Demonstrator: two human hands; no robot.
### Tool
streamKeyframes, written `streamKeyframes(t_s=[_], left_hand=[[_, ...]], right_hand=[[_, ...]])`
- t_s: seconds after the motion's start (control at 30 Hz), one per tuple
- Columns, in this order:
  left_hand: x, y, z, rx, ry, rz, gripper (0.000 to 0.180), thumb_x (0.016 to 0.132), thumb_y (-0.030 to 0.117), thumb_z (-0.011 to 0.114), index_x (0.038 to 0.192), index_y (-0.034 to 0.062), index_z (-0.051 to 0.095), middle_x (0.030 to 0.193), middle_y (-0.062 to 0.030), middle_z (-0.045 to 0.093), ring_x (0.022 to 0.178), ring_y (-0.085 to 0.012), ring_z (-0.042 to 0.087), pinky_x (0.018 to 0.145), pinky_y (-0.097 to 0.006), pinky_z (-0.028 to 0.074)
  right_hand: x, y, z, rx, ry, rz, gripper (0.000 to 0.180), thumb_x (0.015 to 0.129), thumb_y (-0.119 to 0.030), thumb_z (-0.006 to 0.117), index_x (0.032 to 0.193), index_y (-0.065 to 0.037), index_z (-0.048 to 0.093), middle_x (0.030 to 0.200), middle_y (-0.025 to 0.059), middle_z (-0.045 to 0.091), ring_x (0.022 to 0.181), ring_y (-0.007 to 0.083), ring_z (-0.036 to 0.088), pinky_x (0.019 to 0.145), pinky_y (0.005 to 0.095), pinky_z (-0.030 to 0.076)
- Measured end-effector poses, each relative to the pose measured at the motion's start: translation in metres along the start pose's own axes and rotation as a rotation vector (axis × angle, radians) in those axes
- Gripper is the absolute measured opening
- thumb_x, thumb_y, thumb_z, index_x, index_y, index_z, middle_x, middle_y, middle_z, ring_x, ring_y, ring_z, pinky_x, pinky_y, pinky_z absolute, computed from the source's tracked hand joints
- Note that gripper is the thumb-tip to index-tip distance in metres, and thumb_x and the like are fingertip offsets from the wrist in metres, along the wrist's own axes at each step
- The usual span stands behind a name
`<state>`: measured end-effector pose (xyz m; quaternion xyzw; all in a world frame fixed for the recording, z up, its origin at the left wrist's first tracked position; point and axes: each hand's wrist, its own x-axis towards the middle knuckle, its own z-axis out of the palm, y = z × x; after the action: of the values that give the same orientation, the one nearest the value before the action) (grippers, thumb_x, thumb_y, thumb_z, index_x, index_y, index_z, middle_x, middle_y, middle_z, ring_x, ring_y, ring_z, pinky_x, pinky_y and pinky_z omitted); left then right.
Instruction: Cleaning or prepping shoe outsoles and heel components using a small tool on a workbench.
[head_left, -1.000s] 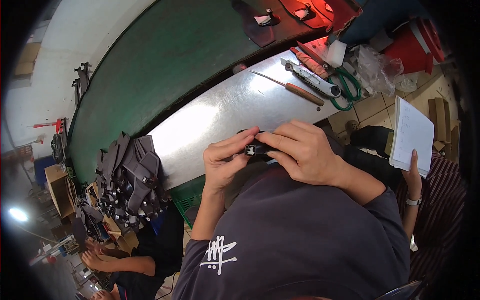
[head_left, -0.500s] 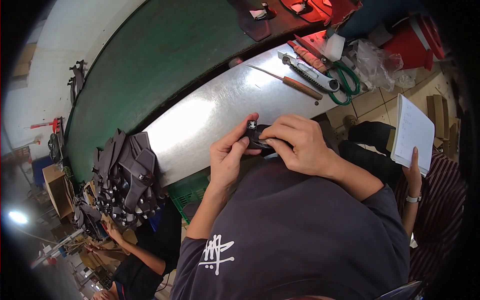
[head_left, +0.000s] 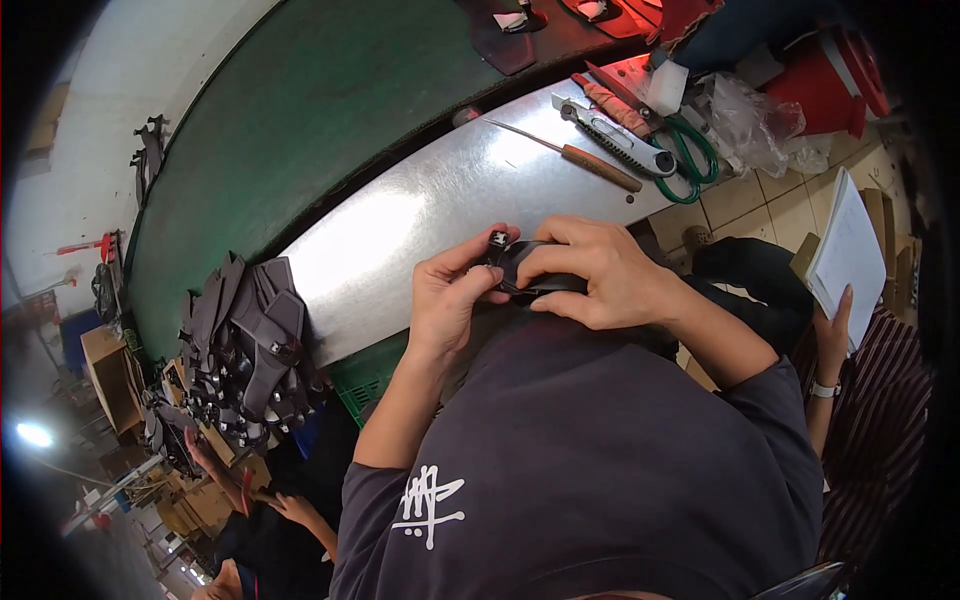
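The left hand (head_left: pixel 441 292) and right hand (head_left: pixel 606 272) are clasping a dark curved piece (head_left: pixel 517 262) between them, its white-marked end (head_left: pixel 498 239) pointing toward eleven o'clock, nearer the left, long axis partly hidden.

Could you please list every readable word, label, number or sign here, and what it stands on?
White brush-stroke sign on dark grey short-sleeved T-shirt: stylised, no word I can make out.
White rectangular paper notepad: any writing too faint to read.
Grey utility knife: any marking too small to read.
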<state>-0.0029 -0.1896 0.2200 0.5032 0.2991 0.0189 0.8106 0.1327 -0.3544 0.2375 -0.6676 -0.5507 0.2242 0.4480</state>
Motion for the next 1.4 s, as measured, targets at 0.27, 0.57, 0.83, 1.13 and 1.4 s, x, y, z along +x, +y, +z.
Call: streamKeyframes(t_s=[0.27, 0.57, 0.83, 1.13, 1.4], left_hand=[[0.001, 0.005, 0.01, 0.062, 0.042, 0.065, 0.04, 0.079, -0.009, 0.053, 0.117, -0.0019, 0.063, 0.116, -0.0119, 0.065, 0.083, -0.0102, 0.065, 0.062, -0.02, 0.056], [0.004, 0.014, -0.002, -0.083, -0.081, -0.102, 0.043, 0.083, -0.002, 0.052, 0.125, -0.0019, 0.057, 0.123, -0.0146, 0.061, 0.08, -0.0126, 0.066, 0.057, -0.019, 0.055], [-0.002, 0.014, 0.005, -0.006, -0.045, 0.03, 0.049, 0.089, 0.005, 0.047, 0.138, 0.0039, 0.044, 0.128, -0.0145, 0.056, 0.095, -0.0117, 0.061, 0.061, -0.022, 0.056], [-0.005, 0.01, 0.007, 0.07, -0.113, -0.113, 0.029, 0.09, 0.007, 0.05, 0.118, 0.0001, 0.058, 0.106, -0.0098, 0.063, 0.086, -0.0121, 0.063, 0.068, -0.025, 0.056], [0.006, 0.006, 0.015, 0.177, -0.016, -0.084, 0.017, 0.088, 0.011, 0.061, 0.099, -0.0018, 0.064, 0.086, -0.0077, 0.066, 0.072, -0.0111, 0.062, 0.064, -0.024, 0.053]], right_hand=[[-0.005, 0.004, 0.014, 0.03, 0.136, 0.067, 0.022, 0.066, -0.009, 0.076, 0.085, -0.009, 0.064, 0.084, 0.0073, 0.056, 0.074, 0.0253, 0.058, 0.063, 0.0333, 0.046], [-0.007, 0.004, 0.025, -0.178, 0.352, -0.199, 0.021, 0.062, -0.007, 0.076, 0.081, -0.01, 0.067, 0.086, 0.0104, 0.058, 0.071, 0.0267, 0.059, 0.06, 0.0344, 0.047], [-0.01, -0.002, 0.019, -0.171, 0.394, -0.081, 0.025, 0.073, -0.005, 0.072, 0.097, -0.007, 0.065, 0.086, 0.0098, 0.062, 0.069, 0.0273, 0.06, 0.063, 0.0357, 0.048], [-0.02, 0.006, 0.025, -0.121, 0.373, 0.004, 0.019, 0.075, -0.01, 0.075, 0.085, -0.005, 0.06, 0.072, 0.0086, 0.062, 0.063, 0.0261, 0.06, 0.056, 0.0343, 0.046], [-0.018, 0.009, 0.028, -0.005, 0.431, 0.149, 0.016, 0.076, -0.009, 0.074, 0.086, -0.005, 0.063, 0.074, 0.0089, 0.064, 0.067, 0.0266, 0.063, 0.059, 0.0336, 0.049]])
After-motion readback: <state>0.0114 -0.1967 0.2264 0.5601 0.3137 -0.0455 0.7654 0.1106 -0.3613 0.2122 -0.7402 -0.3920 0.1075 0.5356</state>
